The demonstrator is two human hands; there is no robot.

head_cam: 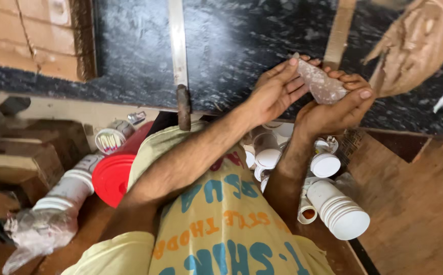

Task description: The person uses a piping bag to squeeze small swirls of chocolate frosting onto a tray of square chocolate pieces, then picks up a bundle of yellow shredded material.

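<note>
Our left hand and right hand meet over the near edge of the dark speckled stone counter, and both grasp the same thing: a small clear plastic bag, filmy and pinkish, stretched between them. Our left fingers pinch its upper end at the top corner, while our right hand cups it from below with the thumb laid along its outer side. The bag hangs in the air above the counter's front edge, touching nothing but our fingers.

Just beside our right hand, to the upper right, we see another person's hand coated in pale clay or dough; it is near the bag but apart from it. A long metal blade lies across the counter to the left of our hands, its rusty handle reaching past the counter's edge, well apart from our left wrist.

Below our forearms the room is crowded: stacks of white paper cups lie tumbled under our right arm, and another sleeve of cups sits by a red lid on our left. The wooden surface at lower right is the barest stretch near us.
</note>
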